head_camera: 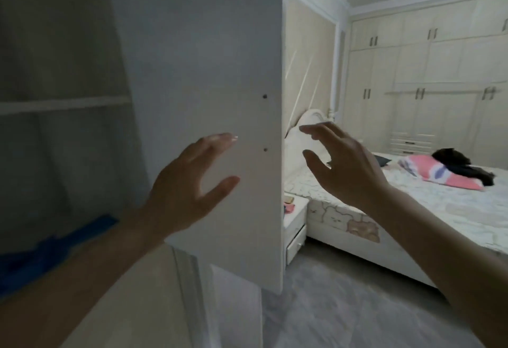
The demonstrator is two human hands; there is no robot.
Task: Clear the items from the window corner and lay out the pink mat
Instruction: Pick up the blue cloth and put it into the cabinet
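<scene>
Both hands are hanging empty with fingers spread, the left hand [189, 182] before the white door [209, 100], the right hand [343, 166] past its edge. Swinging the door carelessly could be catching fingers or knocking the nightstand [295, 218]. No mat is showing for certain; a pink patterned cloth [439, 174] is lying crumpled on the bed [412, 210].

white cabinet door [209, 100] blocking centre, open floor [357, 306] right, bed [412, 210] beyond
</scene>
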